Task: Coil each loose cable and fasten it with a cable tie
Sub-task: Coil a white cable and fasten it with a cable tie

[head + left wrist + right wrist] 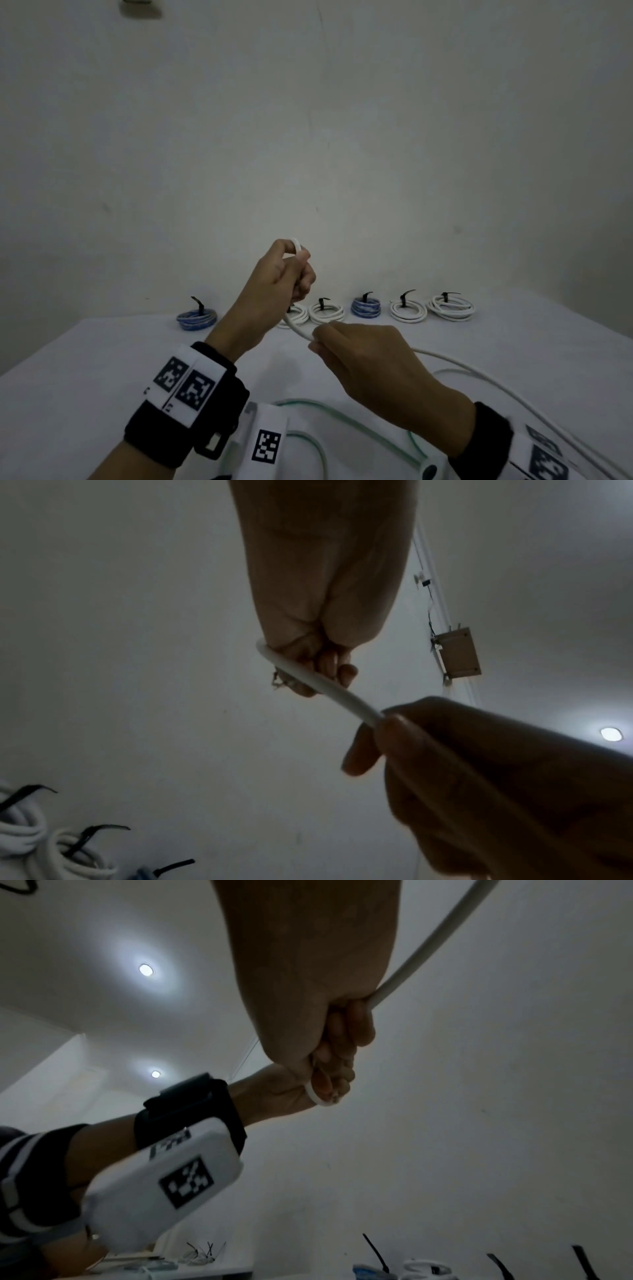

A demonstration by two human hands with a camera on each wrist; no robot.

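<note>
Running from the left hand (274, 274) down to the right hand (363, 359) and then away over the bench (102, 359) toward the right, the white cable (479, 370) is the piece being coiled, held in the air in front of the person. Its end curls over the top of the left fist, and the left wrist view shows frayed strands at the tip, so that end is best kept tucked inside the grip rather than pulled on. The left grip is curled tight around the cable near its end; the right grip pinches it a little further along, with a short taut stretch between the two. The cable looks light, fairly stiff and smooth-jacketed: it holds broad curves on the bench instead of lying limp, so I judge it will spring open unless each loop is trapped in the left hand, and it may slide through a loose pinch. The right hand would do well to take hold further down the free length to feed each loop. A pale green cable (342, 421) lies loose near the wrists. Six tied coils (407, 310) sit in a row at the bench's far edge.
</note>
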